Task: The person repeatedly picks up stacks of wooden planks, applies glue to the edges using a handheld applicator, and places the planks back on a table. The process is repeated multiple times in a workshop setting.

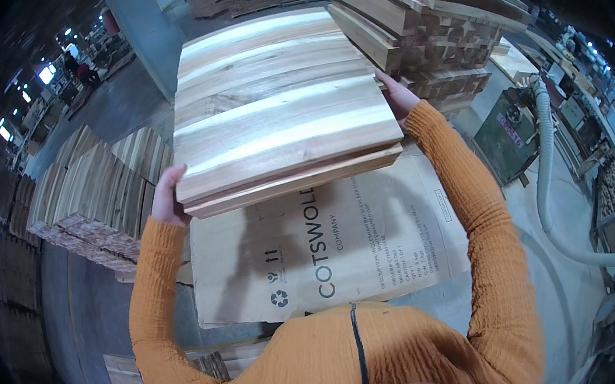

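In front of me is a broad wooden panel made of joined light and brown strips, with at least one more panel edge showing beneath it. My left hand grips its near left corner, the thumb on the edge. On the opposite side my right hand is closed around the right edge; part of its fingers is hidden under the wood. A flat cardboard sheet with dark print lies below, between my forearms, and the panels cast a shadow on it.
Stacked wooden panels stand at the left. A tall pile of timber rises at the far right, close to my right hand. Further right are a green machine and a pale flexible hose. A grey pillar stands beyond the panel.
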{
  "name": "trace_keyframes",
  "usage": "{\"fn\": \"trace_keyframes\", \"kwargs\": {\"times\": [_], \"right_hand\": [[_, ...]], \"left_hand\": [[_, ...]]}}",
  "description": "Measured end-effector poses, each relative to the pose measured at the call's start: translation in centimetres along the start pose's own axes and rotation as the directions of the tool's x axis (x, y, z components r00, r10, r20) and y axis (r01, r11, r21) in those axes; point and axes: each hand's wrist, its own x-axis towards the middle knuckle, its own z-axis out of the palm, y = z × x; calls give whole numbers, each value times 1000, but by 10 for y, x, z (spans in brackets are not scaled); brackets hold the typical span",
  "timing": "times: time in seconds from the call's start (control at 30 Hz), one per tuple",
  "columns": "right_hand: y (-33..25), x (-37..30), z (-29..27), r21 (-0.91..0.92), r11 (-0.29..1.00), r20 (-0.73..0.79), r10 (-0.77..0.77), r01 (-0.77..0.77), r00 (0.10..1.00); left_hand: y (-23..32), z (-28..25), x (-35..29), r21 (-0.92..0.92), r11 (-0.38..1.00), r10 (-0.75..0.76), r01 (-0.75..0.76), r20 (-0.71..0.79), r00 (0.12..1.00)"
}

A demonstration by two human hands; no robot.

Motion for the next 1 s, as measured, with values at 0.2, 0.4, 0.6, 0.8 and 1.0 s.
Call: {"fn": "trace_keyframes", "kwargs": {"times": [0.2, 0.4, 0.6, 0.8, 1.0], "right_hand": [[24, 7, 45, -30, 993, -74, -113, 111, 991], [72, -16, 45, 310, 916, 7, -270, 255, 963], [142, -44, 0, 248, 865, -125, -419, 437, 899], [205, -59, -60, 136, 877, -210, -428, 460, 879], [204, -74, -107, 302, 914, -287, -185, 272, 940]], "left_hand": [[-5, 6, 39, -196, 976, -100, 90, -44, 994], [-47, -8, 38, -120, 993, -17, 13, -38, 999], [-159, -17, -5, -182, 967, 159, -180, -125, 979], [-268, -10, -46, -13, 930, 348, -368, -298, 889], [-304, 9, -67, 195, 845, 534, -498, -264, 803]]}}
